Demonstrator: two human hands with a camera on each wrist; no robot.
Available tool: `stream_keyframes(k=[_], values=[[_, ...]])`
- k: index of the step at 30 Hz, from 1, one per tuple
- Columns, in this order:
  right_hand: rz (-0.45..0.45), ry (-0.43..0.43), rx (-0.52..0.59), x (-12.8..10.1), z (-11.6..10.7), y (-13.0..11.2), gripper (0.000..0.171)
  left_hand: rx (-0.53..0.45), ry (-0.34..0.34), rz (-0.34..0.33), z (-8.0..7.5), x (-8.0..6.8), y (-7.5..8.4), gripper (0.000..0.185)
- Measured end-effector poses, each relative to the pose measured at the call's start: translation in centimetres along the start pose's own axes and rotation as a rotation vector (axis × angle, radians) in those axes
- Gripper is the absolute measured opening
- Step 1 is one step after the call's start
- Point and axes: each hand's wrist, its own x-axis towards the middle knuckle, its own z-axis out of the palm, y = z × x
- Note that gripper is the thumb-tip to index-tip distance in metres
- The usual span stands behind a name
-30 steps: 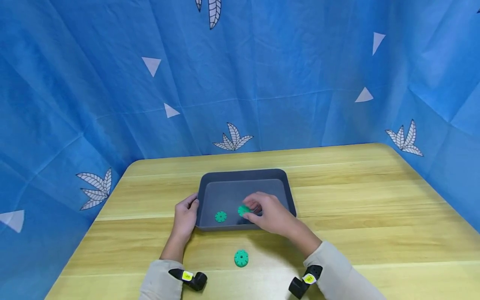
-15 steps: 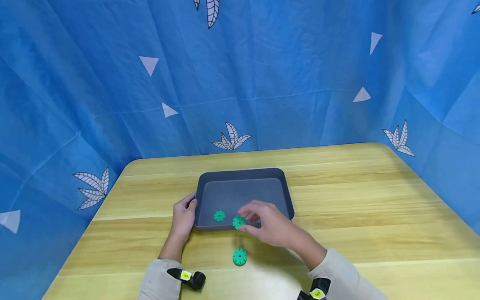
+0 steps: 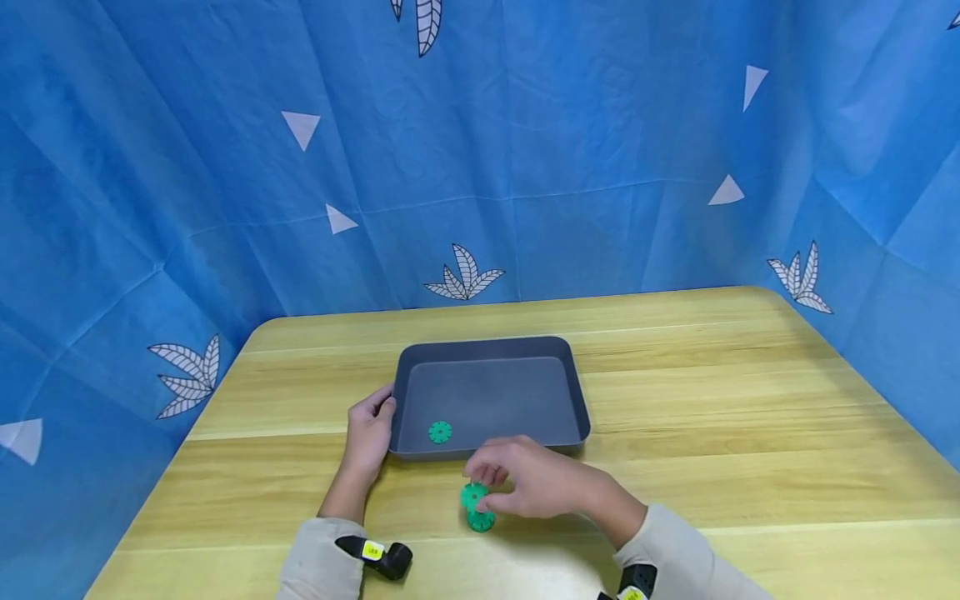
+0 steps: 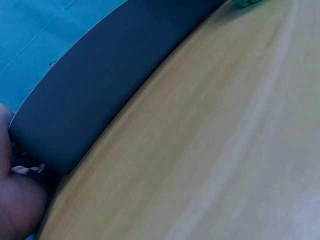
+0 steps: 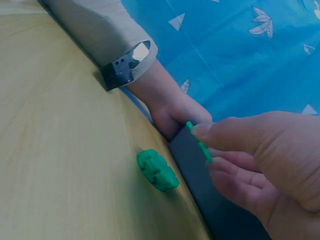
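Observation:
My right hand (image 3: 517, 479) pinches a thin green toothed disc (image 3: 472, 495) between thumb and fingers, just above a thicker green disc (image 3: 482, 522) that lies on the wooden table (image 3: 712, 433). In the right wrist view the thin disc (image 5: 199, 142) shows edge-on at my fingertips, with the thicker disc (image 5: 157, 170) below it on the wood. My left hand (image 3: 369, 433) grips the near left corner of the dark grey tray (image 3: 570, 375). Another green disc (image 3: 440, 432) lies inside the tray near its front wall.
Blue cloth with white leaves and triangles (image 3: 480, 167) closes in the table at the back and both sides. The left wrist view shows the tray's outer wall (image 4: 115, 85) against the table top (image 4: 210, 160).
My right hand has carried the thin green disc out of the tray, over its front wall, and down to the disc on the table. The left hand has stayed on the tray corner.

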Motion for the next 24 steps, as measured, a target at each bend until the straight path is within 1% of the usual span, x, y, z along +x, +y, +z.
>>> stream_keyframes(k=[5,9,12,19,24], values=[[-0.016,-0.063,-0.022,-0.08,0.13,0.18,0.028,-0.01,-0.001,-0.007,-0.09,0.0,0.02,0.035],[-0.03,-0.091,-0.019,-0.1,0.17,0.41,0.028,-0.014,-0.007,-0.01,-0.13,0.03,-0.02,0.035],[-0.036,-0.096,-0.021,-0.08,0.19,0.52,0.028,-0.012,-0.008,-0.01,-0.14,0.05,-0.02,0.036],[0.015,-0.11,-0.007,-0.05,0.34,0.48,0.027,-0.01,-0.006,0.0,-0.1,0.02,0.01,0.036],[0.015,-0.111,-0.03,-0.05,0.44,0.57,0.027,-0.006,-0.008,0.001,-0.05,-0.05,0.0,0.037]])
